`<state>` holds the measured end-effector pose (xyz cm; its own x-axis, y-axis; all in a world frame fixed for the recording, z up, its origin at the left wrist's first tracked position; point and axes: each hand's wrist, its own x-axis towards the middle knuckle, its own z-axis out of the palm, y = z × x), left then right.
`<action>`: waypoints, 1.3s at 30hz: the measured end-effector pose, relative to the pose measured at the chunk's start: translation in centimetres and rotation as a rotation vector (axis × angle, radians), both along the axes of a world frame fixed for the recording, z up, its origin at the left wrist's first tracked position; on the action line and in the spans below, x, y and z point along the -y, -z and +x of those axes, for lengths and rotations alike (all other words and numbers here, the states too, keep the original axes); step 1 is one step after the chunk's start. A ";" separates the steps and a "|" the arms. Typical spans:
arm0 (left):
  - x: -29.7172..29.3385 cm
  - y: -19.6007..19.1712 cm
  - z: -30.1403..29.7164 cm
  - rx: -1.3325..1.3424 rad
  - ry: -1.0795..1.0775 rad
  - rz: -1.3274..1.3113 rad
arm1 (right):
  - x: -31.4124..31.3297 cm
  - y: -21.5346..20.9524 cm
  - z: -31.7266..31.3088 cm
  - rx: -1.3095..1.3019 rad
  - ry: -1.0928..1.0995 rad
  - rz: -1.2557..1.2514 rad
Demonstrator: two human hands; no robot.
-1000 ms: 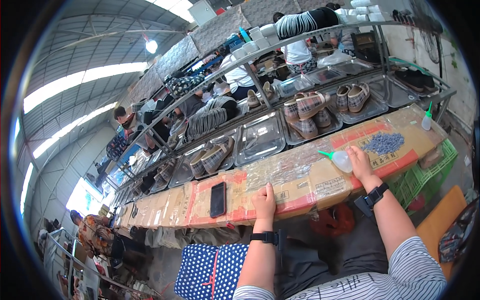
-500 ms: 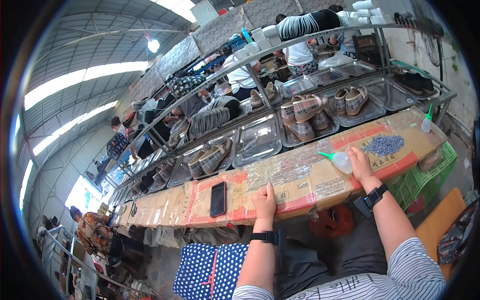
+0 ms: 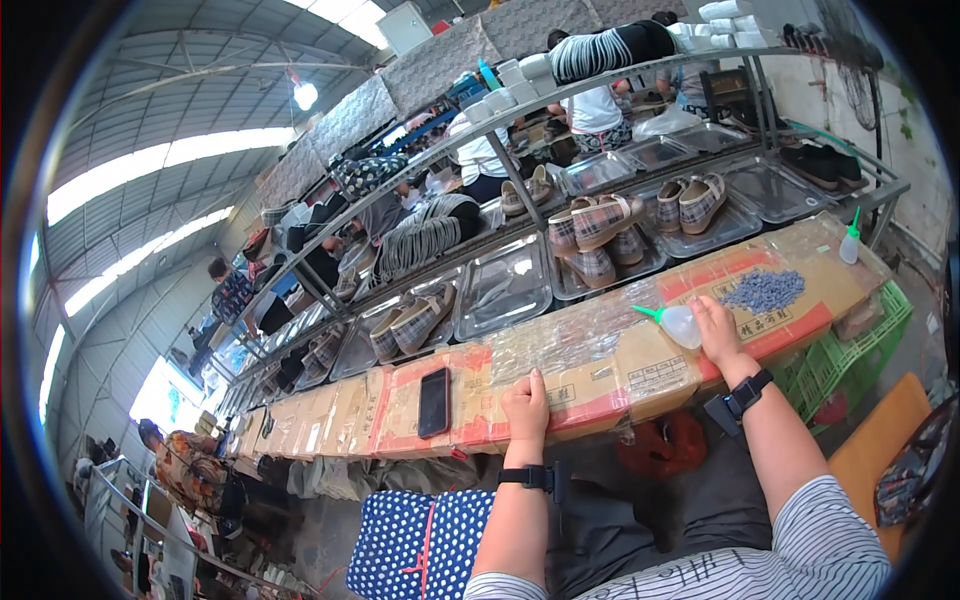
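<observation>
My right hand [image 3: 716,328] is closed around a translucent squeeze bottle [image 3: 683,326], which lies tilted with its green nozzle pointing left. My left hand [image 3: 525,408] rests as a fist at the near edge of the cardboard-covered bench [image 3: 600,405], its thumb pointing away from me; I see nothing in it. To the left of that fist lies a dark phone [image 3: 434,403] with a red edge. A heap of small blue-grey pieces [image 3: 764,291] sits just beyond my right hand. Another squeeze bottle [image 3: 850,247] with a green nozzle stands upright near the bench's right end.
Behind the bench runs a metal rack [image 3: 400,225] with trays [image 3: 505,288], checked shoes [image 3: 596,222] and black shoes [image 3: 822,165]. A green crate [image 3: 840,345] sits below the bench at right. A blue dotted cloth [image 3: 410,540] is left of my legs. Other people work beyond the rack.
The view has shifted slightly. Both hands keep their places, the right still gripping the squeeze bottle. A person far off at left has changed posture.
</observation>
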<state>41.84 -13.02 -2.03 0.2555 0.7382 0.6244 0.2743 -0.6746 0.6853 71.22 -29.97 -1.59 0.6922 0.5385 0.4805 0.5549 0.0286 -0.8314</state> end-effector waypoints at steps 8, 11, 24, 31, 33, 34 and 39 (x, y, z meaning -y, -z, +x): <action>-0.2 0.3 0.0 0.007 0.010 -0.018 | 0.0 0.0 -0.1 0.008 0.001 0.014; -0.2 0.2 0.0 0.017 0.021 -0.030 | 0.0 -0.2 -0.3 0.009 -0.001 0.023; -0.4 0.5 -0.1 0.002 0.010 -0.003 | 0.0 -0.1 -0.2 0.026 0.001 0.009; -0.5 0.5 -0.2 -0.005 0.005 -0.023 | 0.1 -0.4 -0.3 0.026 -0.002 0.001; -0.5 0.6 -0.2 -0.015 -0.001 -0.024 | 0.2 -0.4 -0.4 0.029 -0.002 -0.001; -0.5 0.6 -0.2 -0.015 -0.002 -0.020 | 0.1 -0.4 -0.4 0.029 -0.003 -0.001; -0.5 0.7 -0.2 -0.015 0.001 -0.026 | 0.1 -0.2 -0.3 0.031 0.003 0.013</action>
